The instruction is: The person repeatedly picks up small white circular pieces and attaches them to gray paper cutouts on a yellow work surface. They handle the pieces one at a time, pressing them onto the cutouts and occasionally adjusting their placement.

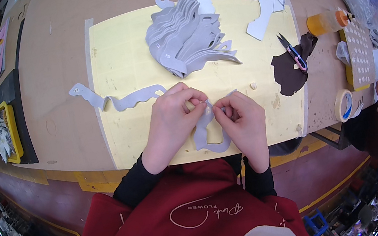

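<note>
In my view I see the grey strip point(200, 137), flat, wavy at the edges and bent like a U, near the front edge of the yellow sheet point(134, 122). The left hand point(171, 115) leans inward, thumb and finger pinching the strip. The right hand point(242, 117) pinches it too, fingertips just beside.

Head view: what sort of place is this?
Probably a factory or workshop floor for cut soft goods: a fanned stack of thin, grey, wavy-edged pieces, pink-and-black snips and an orange-capped squeeze bottle of amber liquid sit on one large brown worktable.
</note>
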### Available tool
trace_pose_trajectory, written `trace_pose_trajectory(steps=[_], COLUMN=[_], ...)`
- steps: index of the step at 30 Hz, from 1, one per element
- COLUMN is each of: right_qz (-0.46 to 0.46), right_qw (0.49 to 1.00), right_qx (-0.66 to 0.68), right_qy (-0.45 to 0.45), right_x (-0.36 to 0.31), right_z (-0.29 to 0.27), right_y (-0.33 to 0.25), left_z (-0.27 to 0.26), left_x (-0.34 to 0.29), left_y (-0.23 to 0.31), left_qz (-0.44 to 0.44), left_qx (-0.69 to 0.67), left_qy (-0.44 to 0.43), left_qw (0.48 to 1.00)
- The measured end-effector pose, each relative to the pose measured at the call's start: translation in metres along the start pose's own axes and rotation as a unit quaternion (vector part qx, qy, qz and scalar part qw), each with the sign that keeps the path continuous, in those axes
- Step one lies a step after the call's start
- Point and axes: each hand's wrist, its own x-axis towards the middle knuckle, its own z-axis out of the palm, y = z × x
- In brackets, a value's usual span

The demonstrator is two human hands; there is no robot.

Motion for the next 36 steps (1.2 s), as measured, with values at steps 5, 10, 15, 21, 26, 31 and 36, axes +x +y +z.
trace_pose_trajectory(steps=[5,10,15,21,26,31,36], right_qz=[0.006,-0.024,-0.056,-0.061,0.016,0.040,0.074], right_qw=[0.999,0.999,0.998,0.998,1.000,0.998,0.993], right_qx=[0.043,0.047,0.003,-0.021,0.003,-0.040,-0.084], right_qy=[0.006,0.003,0.014,0.008,-0.008,-0.028,-0.040], right_x=[-0.001,-0.002,-0.004,-0.002,0.005,0.008,0.015], right_z=[0.000,0.001,0.002,-0.001,-0.004,-0.003,-0.004], right_y=[0.000,0.006,0.005,0.000,-0.004,-0.007,-0.014], left_z=[0.005,0.004,-0.003,-0.005,-0.004,-0.004,-0.002], left_x=[-0.001,-0.001,0.003,0.004,0.005,0.004,0.002], left_y=[0.002,-0.001,-0.004,-0.003,-0.003,-0.003,0.003], left_qz=[0.008,0.035,0.016,0.009,0.010,0.004,0.017], left_qx=[0.033,0.034,-0.020,-0.034,-0.035,-0.043,0.008], left_qy=[0.025,0.027,-0.013,-0.019,-0.019,-0.017,-0.006], left_qw=[0.999,0.998,1.000,0.999,0.999,0.999,1.000])
